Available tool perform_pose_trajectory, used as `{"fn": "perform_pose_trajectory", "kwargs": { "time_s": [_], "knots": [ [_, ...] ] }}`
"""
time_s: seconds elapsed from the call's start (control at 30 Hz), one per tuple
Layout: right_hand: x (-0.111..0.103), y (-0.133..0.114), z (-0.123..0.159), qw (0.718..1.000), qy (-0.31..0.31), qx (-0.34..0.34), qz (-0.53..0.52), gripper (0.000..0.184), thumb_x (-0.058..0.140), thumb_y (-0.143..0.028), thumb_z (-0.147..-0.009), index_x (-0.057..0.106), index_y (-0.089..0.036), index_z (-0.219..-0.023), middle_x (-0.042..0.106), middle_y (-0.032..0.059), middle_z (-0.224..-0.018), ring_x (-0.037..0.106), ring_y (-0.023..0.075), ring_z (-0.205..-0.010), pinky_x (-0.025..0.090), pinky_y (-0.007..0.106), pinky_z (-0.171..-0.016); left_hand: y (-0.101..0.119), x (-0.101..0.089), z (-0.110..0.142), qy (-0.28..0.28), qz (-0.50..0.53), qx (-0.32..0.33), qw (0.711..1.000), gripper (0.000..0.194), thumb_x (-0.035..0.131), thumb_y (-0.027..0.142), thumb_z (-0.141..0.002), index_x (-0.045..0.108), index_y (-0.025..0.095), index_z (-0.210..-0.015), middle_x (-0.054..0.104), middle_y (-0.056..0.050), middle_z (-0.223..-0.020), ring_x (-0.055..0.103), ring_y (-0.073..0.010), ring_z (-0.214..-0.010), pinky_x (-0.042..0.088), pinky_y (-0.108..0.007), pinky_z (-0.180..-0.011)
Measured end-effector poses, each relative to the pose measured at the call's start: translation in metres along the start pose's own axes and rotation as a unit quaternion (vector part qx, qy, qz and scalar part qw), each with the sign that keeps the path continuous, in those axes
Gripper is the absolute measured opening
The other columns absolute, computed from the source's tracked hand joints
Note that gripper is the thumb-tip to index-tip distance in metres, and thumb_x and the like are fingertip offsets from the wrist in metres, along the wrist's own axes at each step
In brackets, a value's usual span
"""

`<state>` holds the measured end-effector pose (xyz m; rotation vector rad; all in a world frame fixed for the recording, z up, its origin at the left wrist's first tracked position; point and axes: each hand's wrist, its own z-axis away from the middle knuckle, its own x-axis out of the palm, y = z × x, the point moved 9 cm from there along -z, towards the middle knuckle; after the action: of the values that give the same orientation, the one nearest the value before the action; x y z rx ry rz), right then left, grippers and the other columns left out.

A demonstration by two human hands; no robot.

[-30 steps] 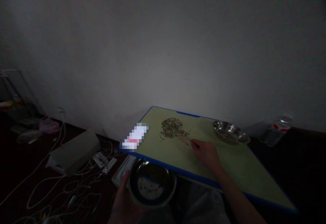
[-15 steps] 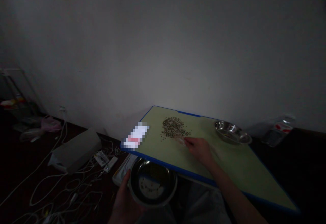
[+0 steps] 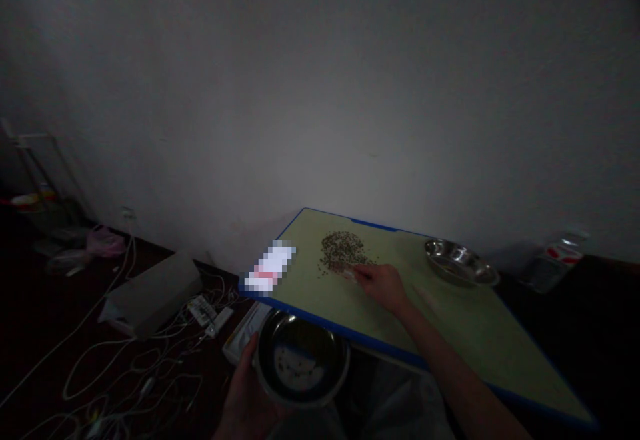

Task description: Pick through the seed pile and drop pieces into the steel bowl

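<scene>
A pile of small dark-green beans or seeds point(image 3: 341, 251) lies on a pale green board with a blue edge point(image 3: 450, 333). My right hand point(image 3: 381, 284) rests on the board at the pile's near right rim, fingers drawn together on a small pale object I cannot make out. My left hand point(image 3: 245, 393) grips the left rim of a round metal bowl point(image 3: 301, 365), held below the board's front edge; a few pale grains lie in its bottom.
A second, shallow metal bowl point(image 3: 459, 261) sits at the board's far right. A blurred white-and-pink item point(image 3: 269, 267) lies at the left corner. A plastic bottle point(image 3: 553, 260) lies right of the board. Cables, a grey box point(image 3: 153, 291) and bags cover the dark floor to the left.
My right hand has slid left across the board, from a little right of the pile up to its edge. The bowl in my left hand has stayed put.
</scene>
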<state>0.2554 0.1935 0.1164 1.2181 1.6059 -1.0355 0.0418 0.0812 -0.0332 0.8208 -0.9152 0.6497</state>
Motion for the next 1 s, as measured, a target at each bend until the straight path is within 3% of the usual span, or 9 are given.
{"fn": "perform_pose_trajectory", "kwargs": {
  "time_s": [0.23, 0.33, 0.5, 0.7, 1.0],
  "knots": [
    [-0.004, 0.000, -0.003, 1.000, 0.004, -0.019, -0.009, 0.027, 0.050, -0.033, -0.086, 0.072, -0.033, -0.101, 0.075, 0.0002, -0.088, 0.068, 0.0150, -0.073, 0.044, 0.021, -0.064, 0.001, -0.005, -0.001, 0.023, -0.016, 0.018, 0.999, 0.031, 0.058, 0.040, -0.077, 0.073, 0.018, -0.093, 0.077, -0.012, -0.087, 0.061, -0.0348, -0.109, 0.031, -0.057, -0.102],
    [-0.005, -0.001, -0.007, 1.000, 0.001, -0.024, -0.002, 0.027, 0.049, -0.032, -0.086, 0.072, -0.032, -0.101, 0.075, 0.0014, -0.088, 0.069, 0.0168, -0.076, 0.045, 0.023, -0.066, 0.003, -0.006, -0.001, 0.040, -0.021, 0.029, 0.999, 0.031, 0.057, 0.041, -0.078, 0.074, 0.019, -0.093, 0.078, -0.011, -0.088, 0.061, -0.0338, -0.108, 0.032, -0.056, -0.102],
    [-0.001, 0.003, -0.011, 1.000, -0.001, -0.020, -0.019, 0.028, 0.051, -0.031, -0.085, 0.072, -0.032, -0.103, 0.075, 0.0018, -0.091, 0.069, 0.0186, -0.078, 0.046, 0.025, -0.067, 0.003, -0.001, -0.002, 0.007, -0.014, 0.035, 0.999, 0.031, 0.056, 0.040, -0.079, 0.073, 0.020, -0.095, 0.078, -0.008, -0.090, 0.062, -0.0302, -0.109, 0.031, -0.050, -0.104],
    [0.007, 0.009, -0.007, 0.998, 0.014, -0.019, -0.055, 0.028, 0.052, -0.030, -0.084, 0.071, -0.029, -0.104, 0.075, 0.0019, -0.091, 0.069, 0.0179, -0.075, 0.048, 0.024, -0.066, 0.004, -0.005, -0.002, 0.037, -0.019, 0.042, 0.998, 0.034, 0.054, 0.043, -0.080, 0.073, 0.019, -0.095, 0.077, -0.010, -0.089, 0.061, -0.0323, -0.110, 0.030, -0.053, -0.104],
    [0.007, 0.009, -0.002, 0.997, 0.042, -0.024, -0.062, 0.024, 0.055, -0.028, -0.083, 0.073, -0.030, -0.099, 0.074, 0.0013, -0.094, 0.070, 0.0188, -0.079, 0.051, 0.026, -0.070, -0.001, -0.001, 0.000, 0.002, -0.004, -0.008, 1.000, 0.037, 0.057, 0.046, -0.078, 0.072, 0.019, -0.096, 0.077, -0.010, -0.091, 0.059, -0.0326, -0.113, 0.030, -0.053, -0.104]
  ]
}}
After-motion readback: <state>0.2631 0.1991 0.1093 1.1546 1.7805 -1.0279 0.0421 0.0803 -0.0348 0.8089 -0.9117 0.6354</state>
